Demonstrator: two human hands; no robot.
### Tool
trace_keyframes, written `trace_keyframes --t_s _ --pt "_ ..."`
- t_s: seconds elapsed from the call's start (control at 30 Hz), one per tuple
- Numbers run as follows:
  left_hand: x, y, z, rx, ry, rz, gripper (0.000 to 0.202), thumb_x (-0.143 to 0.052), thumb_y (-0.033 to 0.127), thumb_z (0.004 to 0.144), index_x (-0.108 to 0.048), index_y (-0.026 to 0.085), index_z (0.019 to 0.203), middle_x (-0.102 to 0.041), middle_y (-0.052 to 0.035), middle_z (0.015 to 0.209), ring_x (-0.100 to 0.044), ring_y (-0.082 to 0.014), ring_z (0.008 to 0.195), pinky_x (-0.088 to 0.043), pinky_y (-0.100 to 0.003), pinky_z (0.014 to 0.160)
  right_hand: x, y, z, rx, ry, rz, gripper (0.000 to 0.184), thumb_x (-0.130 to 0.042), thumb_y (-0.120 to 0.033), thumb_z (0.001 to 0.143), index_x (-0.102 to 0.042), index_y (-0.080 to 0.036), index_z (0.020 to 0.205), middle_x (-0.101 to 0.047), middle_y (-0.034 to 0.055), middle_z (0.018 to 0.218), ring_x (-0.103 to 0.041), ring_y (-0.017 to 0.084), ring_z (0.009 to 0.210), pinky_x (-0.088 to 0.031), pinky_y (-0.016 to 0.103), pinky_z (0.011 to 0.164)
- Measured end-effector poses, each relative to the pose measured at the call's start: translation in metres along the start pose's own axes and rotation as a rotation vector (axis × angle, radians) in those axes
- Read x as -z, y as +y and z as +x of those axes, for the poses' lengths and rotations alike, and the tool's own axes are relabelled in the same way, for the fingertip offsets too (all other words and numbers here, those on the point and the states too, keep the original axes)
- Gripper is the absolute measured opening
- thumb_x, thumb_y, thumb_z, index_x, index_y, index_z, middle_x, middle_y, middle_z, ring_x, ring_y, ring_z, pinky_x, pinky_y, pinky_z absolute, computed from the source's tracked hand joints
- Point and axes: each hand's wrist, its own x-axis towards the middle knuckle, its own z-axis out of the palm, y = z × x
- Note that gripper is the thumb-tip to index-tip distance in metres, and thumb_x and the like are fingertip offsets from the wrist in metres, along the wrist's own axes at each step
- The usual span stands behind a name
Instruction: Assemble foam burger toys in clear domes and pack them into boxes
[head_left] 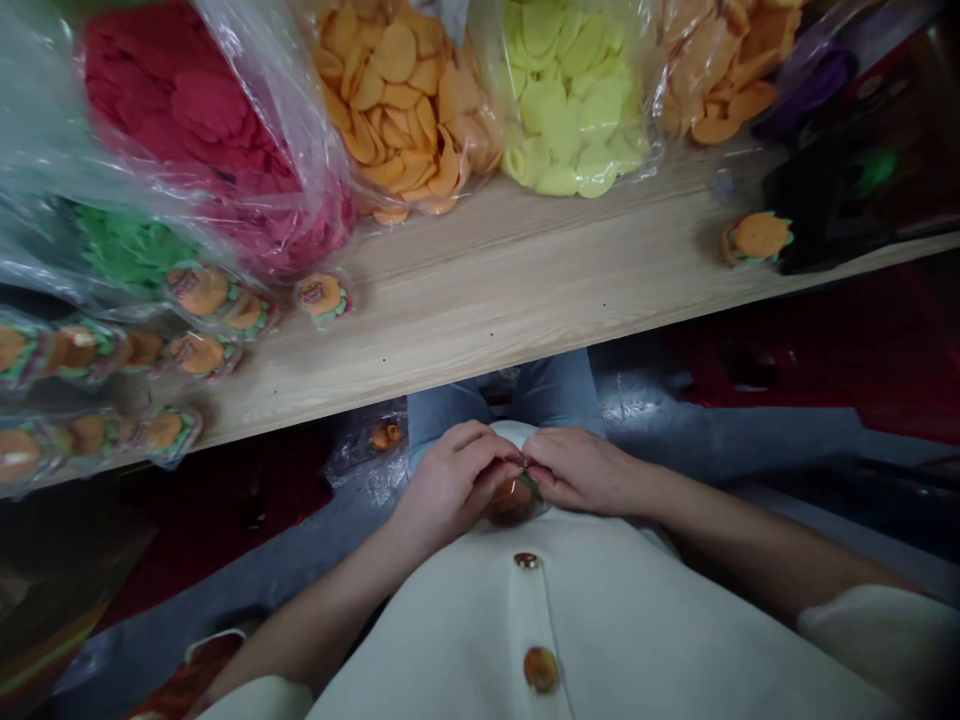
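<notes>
Close to my body, over my lap, my left hand and my right hand meet with fingertips pinched together. Between them is a small toy burger in a clear plastic wrapper, orange on top with a bit of green at its side. Both hands are closed on the edge of that wrapper, and the fingers partly cover it. On the table beyond, a wrapped toy burger sits nearest the left group. An unwrapped toy burger stands alone at the right.
Several wrapped toy burgers crowd the table's left end. Along the back lie clear bags of red pieces, orange pieces, yellow pieces and peach pieces. A dark object occupies the right. The wooden table's front edge runs ahead of my knees.
</notes>
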Motion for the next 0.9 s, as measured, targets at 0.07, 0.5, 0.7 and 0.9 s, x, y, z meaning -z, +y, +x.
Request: trace_keyframes --t_s 0.07,0.5,0.7,0.9 --pt "-0.002 -0.003 -0.001 0.011 0.010 -0.023 0.014 -0.050 0.025 0.085 -0.061 0.021 0.092 -0.060 -0.0040 0.087 -0.055 -0.0134 0.083 -0.045 -0.027 0.077 -0.003 0.002 0.000 0.000 0.003 0.074 0.010 -0.039 -0.021 0.084 -0.043 -0.019 0.075 -0.047 -0.0002 0.068 -0.042 0.012 0.062 -0.030 0.025 0.057" --pt "0.014 -0.011 0.002 0.160 -0.138 -0.180 0.023 -0.040 0.029 0.089 -0.059 0.022 0.100 -0.059 -0.0030 0.092 -0.053 -0.0140 0.088 -0.041 -0.028 0.081 -0.006 0.021 0.005 -0.095 -0.080 0.765 0.005 -0.049 -0.021 0.077 -0.048 -0.016 0.076 -0.045 -0.0030 0.071 -0.040 0.009 0.064 -0.035 0.020 0.058" --pt "0.037 -0.007 0.009 0.184 -0.266 -0.065 0.043 -0.070 0.040 0.065 -0.059 0.028 0.105 -0.053 -0.0015 0.093 -0.051 -0.0154 0.083 -0.042 -0.028 0.073 0.001 0.021 0.021 -0.164 -0.026 0.796 0.014 -0.058 -0.028 0.074 -0.050 -0.017 0.077 -0.049 -0.0035 0.069 -0.044 0.009 0.062 -0.037 0.021 0.057" --pt "0.021 -0.037 0.002 0.305 -0.112 -0.345 0.033 -0.067 0.032 0.069 -0.056 0.021 0.098 -0.055 -0.0030 0.097 -0.052 -0.0163 0.089 -0.042 -0.031 0.080 -0.013 0.021 0.038 -0.273 -0.052 0.764 0.027 -0.046 -0.044 0.083 -0.045 -0.018 0.075 -0.047 -0.0034 0.066 -0.046 0.010 0.060 -0.038 0.023 0.055"
